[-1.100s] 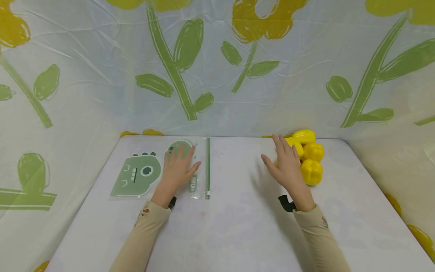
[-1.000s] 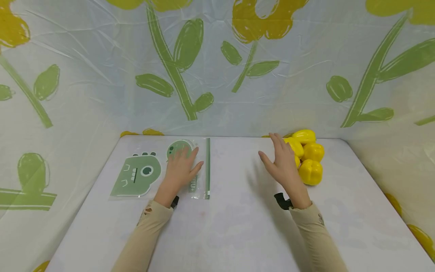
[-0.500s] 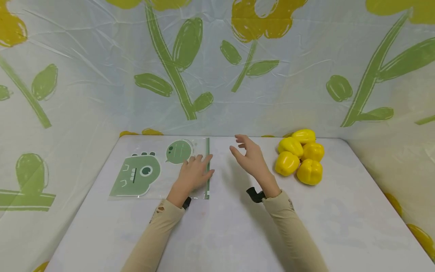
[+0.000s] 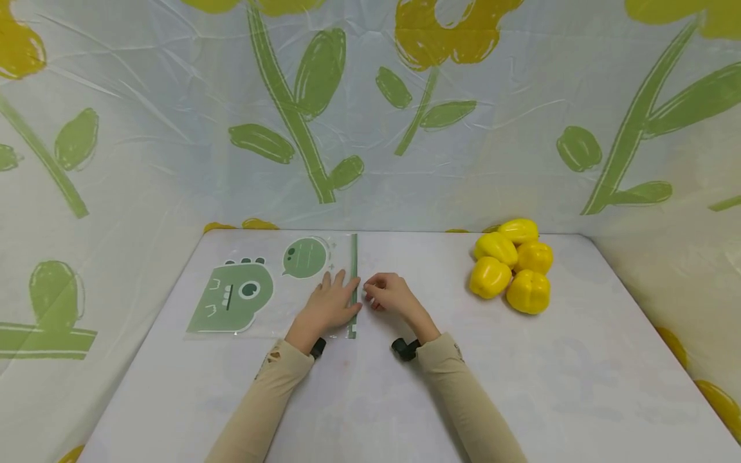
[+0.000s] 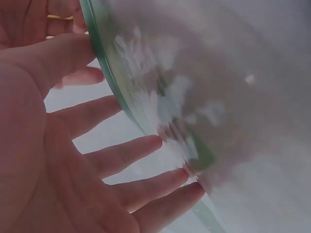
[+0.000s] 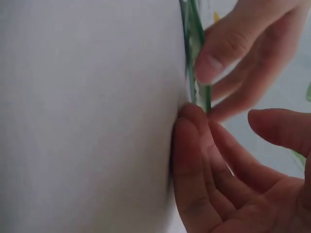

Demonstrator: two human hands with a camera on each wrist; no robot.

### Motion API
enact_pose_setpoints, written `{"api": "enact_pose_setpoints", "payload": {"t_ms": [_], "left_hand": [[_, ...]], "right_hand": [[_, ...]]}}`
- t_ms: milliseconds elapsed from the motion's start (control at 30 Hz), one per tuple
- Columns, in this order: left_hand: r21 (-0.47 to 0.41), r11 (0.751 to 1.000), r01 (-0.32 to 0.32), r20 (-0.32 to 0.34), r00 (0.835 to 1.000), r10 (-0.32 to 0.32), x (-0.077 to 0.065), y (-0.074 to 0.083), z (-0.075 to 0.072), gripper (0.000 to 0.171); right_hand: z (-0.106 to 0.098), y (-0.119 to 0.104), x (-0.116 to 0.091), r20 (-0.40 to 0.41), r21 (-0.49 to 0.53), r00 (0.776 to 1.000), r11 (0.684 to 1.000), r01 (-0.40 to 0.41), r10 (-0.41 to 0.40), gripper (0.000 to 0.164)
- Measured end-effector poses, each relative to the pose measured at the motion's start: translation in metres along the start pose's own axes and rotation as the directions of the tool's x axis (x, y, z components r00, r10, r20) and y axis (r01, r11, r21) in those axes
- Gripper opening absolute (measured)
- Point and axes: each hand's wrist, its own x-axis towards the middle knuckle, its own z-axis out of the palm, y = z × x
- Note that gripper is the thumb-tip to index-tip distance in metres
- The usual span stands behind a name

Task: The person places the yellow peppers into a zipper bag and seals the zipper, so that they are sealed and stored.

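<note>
A clear zip bag (image 4: 243,308) printed with a green monster lies flat at the left, its green zip edge (image 4: 354,257) facing right. My left hand (image 4: 329,305) rests on the bag near that edge, fingers straight and spread. In the left wrist view its fingertips (image 5: 154,141) touch the plastic. My right hand (image 4: 392,296) is just right of the zip edge, with bent fingers. The right wrist view shows its fingertips right at the table beside the edge, its thumb apart from them. Two green strips (image 6: 194,29) stand slightly parted there, by the left thumb.
Several yellow bell peppers (image 4: 509,263) sit in a cluster at the back right of the white table (image 4: 579,360). A white cloth with printed flowers (image 4: 370,116) hangs behind and along both sides.
My right hand has moved left from the peppers to the bag's zip edge, and its fingers have bent. My left hand has slid right across the bag. The peppers stay put.
</note>
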Motion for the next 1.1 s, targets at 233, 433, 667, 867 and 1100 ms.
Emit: {"api": "enact_pose_setpoints", "payload": {"t_ms": [233, 433, 667, 867, 1100], "left_hand": [[0.007, 1.000, -0.029, -0.030, 0.999, 0.029, 0.0000, -0.0024, 0.0033, 0.058], [-0.017, 1.000, -0.023, -0.036, 0.999, 0.023, -0.0012, -0.0034, 0.0035, 0.059], [-0.029, 0.999, -0.033, -0.045, 0.999, 0.031, 0.0001, -0.0033, 0.0012, 0.056], [-0.047, 0.998, -0.050, -0.083, 0.995, 0.046, 0.0012, -0.0044, 0.0007, 0.031], [-0.062, 0.996, -0.061, -0.108, 0.993, 0.054, 0.0008, -0.0056, 0.0022, 0.033]], "right_hand": [[0.0067, 0.0073, -0.0068, 0.087, 0.131, 0.996, 0.991, -0.036, 0.025, 0.024], [0.0073, 0.0096, -0.0093, 0.123, 0.145, 0.992, 0.989, -0.011, -0.006, 0.027], [0.0059, 0.0087, -0.0093, 0.120, 0.122, 0.993, 0.992, -0.005, -0.010, 0.029], [0.0067, 0.0092, -0.0080, 0.133, 0.106, 0.991, 0.994, 0.011, -0.025, 0.029], [0.0087, 0.0071, -0.0095, 0.135, 0.066, 0.991, 0.998, 0.016, -0.025, 0.031]]}}
